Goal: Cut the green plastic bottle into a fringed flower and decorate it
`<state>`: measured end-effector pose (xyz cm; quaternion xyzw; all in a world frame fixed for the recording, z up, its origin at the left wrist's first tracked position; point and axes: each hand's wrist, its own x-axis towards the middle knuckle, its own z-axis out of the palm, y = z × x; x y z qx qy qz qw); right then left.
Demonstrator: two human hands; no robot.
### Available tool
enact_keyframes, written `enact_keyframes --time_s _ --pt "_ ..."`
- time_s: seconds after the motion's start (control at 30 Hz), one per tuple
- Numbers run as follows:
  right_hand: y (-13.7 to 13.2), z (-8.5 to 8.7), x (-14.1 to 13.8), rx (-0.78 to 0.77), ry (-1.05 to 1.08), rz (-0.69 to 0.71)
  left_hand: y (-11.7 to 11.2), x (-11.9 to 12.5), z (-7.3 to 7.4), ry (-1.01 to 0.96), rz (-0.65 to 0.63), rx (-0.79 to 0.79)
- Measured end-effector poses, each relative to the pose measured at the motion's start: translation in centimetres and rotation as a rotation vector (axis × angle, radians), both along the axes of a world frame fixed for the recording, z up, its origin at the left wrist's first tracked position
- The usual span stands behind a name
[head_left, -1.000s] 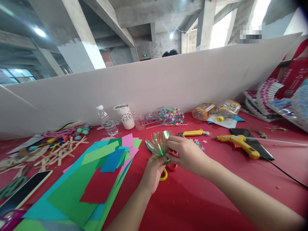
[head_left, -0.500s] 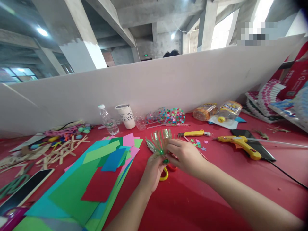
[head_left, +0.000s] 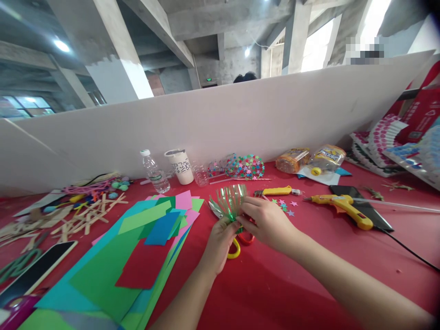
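Note:
Upright between my hands is a fringed piece of clear, shiny plastic point(head_left: 231, 198), its strips fanning upward from a green base; it looks like cut bottle plastic. My left hand point(head_left: 220, 243) pinches the base from the left, thumb and fingers closed. On the other side, my right hand point(head_left: 268, 221) has its fingertips closed on the lower right of the strips. The fingers partly cover the base. Below the hands lie scissors point(head_left: 234, 250) with one yellow and one red handle loop, the blades showing left of the fringe.
Coloured paper sheets point(head_left: 103, 275) are stacked at left. Behind stand a water bottle point(head_left: 155, 173) and a white cup point(head_left: 181, 167). A yellow cutter point(head_left: 275, 190), small stars point(head_left: 282, 202) and a corded yellow glue gun point(head_left: 347, 205) lie at right. A white partition point(head_left: 206, 123) borders the table.
The fringed plastic has turned slightly and its strips stand a little differently. My right hand has shifted slightly to the right; my left hand stays almost in place.

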<state>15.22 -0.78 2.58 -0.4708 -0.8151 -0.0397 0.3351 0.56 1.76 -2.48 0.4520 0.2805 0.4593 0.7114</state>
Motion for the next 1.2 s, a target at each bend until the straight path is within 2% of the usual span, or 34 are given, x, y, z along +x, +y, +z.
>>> enact_keyframes --time_s 0.23,0.4,0.57,0.8,1.2 --pt "-0.3 0.0 -0.3 0.040 -0.021 -0.005 -0.2 0.0 0.4 -0.064 0.005 0.062" --pt "-0.4 0.1 -0.2 0.048 -0.030 0.020 0.0 -0.2 0.2 -0.039 0.043 0.062" --pt "-0.7 1.3 0.4 0.059 0.004 0.052 0.3 -0.3 -0.2 -0.030 0.040 0.041" --pt "-0.9 3.5 2.4 0.137 0.083 -0.068 0.0 -0.4 -0.5 0.078 -0.024 0.095" --pt "-0.8 3.7 2.3 0.132 0.027 -0.061 0.0 -0.3 -0.7 0.129 -0.033 0.073"
